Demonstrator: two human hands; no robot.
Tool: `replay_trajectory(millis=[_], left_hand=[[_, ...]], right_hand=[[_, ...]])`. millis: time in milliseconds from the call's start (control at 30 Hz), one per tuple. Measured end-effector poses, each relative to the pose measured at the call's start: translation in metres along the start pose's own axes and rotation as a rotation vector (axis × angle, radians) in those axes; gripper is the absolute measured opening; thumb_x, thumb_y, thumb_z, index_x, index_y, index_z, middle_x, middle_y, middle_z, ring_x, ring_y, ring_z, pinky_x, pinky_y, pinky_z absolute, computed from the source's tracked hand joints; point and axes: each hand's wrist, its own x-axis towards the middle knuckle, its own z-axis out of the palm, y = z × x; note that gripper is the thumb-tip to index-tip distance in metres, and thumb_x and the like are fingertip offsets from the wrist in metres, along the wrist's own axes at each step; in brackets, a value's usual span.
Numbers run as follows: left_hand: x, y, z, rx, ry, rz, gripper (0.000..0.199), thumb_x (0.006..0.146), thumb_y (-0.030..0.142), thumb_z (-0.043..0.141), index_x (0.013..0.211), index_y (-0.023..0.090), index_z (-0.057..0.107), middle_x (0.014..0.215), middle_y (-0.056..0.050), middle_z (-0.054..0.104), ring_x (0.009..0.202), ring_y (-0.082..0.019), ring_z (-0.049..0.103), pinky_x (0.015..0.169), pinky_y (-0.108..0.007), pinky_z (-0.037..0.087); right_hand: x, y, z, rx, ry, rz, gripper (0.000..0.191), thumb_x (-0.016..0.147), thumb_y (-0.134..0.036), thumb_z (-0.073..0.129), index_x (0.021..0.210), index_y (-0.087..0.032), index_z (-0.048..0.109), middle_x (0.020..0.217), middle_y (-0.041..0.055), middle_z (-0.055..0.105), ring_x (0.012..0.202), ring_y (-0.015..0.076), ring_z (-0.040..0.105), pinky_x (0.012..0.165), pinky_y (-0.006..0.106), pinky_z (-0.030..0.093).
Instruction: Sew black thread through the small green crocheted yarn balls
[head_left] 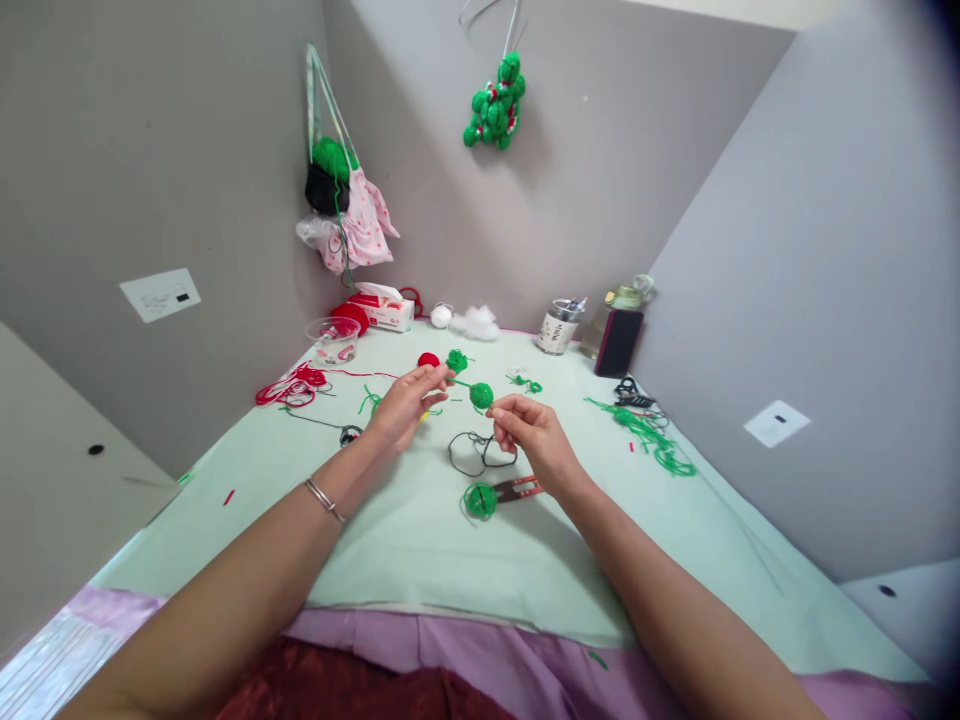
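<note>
A small green crocheted ball (481, 396) hangs between my hands above the table. My left hand (409, 405) pinches the green yarn tail that runs left from the ball. At the ball's lower right, my right hand (529, 435) has its thumb and fingertips pressed together; what lies between them is too small to make out. Below are a loop of dark yarn (469, 455), a second green ball (480, 499) and snips with orange-red handles (517, 489), near my right wrist. Beyond my left fingers lie a red ball (428, 361) and another green piece (457, 360).
Red yarn (296, 385) and a clear tub (332, 342) lie at left. Behind are a tissue box (386, 310), white stuffing (477, 323), a pen tin (559, 328) and a phone (619, 342). Green yarn strands (656, 440) lie right. A green figure (497, 105) hangs above.
</note>
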Motion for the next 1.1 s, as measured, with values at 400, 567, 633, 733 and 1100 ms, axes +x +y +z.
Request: replay_trajectory(millis=[400, 567, 633, 733, 1100], left_hand=[[-0.013, 0.000, 0.014, 0.141, -0.210, -0.015, 0.038, 0.072, 0.032, 0.083, 0.105, 0.019, 0.069, 0.088, 0.000, 0.065, 0.073, -0.010, 0.059, 0.075, -0.026, 0.047], [-0.009, -0.010, 0.009, 0.131, -0.261, 0.019, 0.035, 0.074, 0.029, 0.082, 0.106, 0.020, 0.072, 0.102, -0.004, 0.069, 0.098, -0.017, 0.062, 0.091, -0.031, 0.045], [-0.008, -0.012, 0.007, 0.111, -0.233, 0.018, 0.036, 0.072, 0.029, 0.084, 0.104, 0.019, 0.071, 0.101, -0.004, 0.070, 0.098, -0.017, 0.063, 0.092, -0.032, 0.045], [-0.008, -0.010, 0.008, 0.106, -0.229, 0.022, 0.035, 0.069, 0.028, 0.086, 0.098, 0.017, 0.069, 0.094, -0.003, 0.069, 0.094, -0.016, 0.063, 0.089, -0.031, 0.046], [-0.020, -0.008, 0.019, 0.145, -0.277, 0.070, 0.031, 0.067, 0.023, 0.086, 0.086, 0.015, 0.063, 0.085, 0.000, 0.065, 0.084, -0.014, 0.060, 0.082, -0.030, 0.045]], right_hand=[[0.000, 0.006, -0.002, -0.027, -0.016, -0.036, 0.024, 0.078, -0.041, 0.077, 0.082, -0.018, 0.074, 0.063, -0.0021, 0.055, 0.059, 0.0099, 0.045, 0.058, 0.025, 0.036], [0.002, 0.003, -0.009, -0.090, -0.015, -0.070, 0.024, 0.075, -0.040, 0.078, 0.084, -0.018, 0.076, 0.066, -0.0017, 0.056, 0.060, 0.0105, 0.046, 0.059, 0.027, 0.037], [0.003, -0.001, -0.012, -0.118, -0.056, -0.085, 0.024, 0.075, -0.040, 0.078, 0.085, -0.018, 0.077, 0.070, -0.0010, 0.057, 0.060, 0.0102, 0.046, 0.060, 0.027, 0.037], [0.002, -0.005, -0.016, -0.144, -0.115, -0.077, 0.024, 0.076, -0.039, 0.077, 0.087, -0.018, 0.077, 0.069, -0.0014, 0.056, 0.060, 0.0098, 0.044, 0.059, 0.027, 0.037], [0.004, 0.007, -0.014, -0.057, -0.123, -0.044, 0.022, 0.077, -0.036, 0.078, 0.082, -0.016, 0.069, 0.065, -0.0025, 0.057, 0.058, 0.0091, 0.046, 0.059, 0.025, 0.035]])
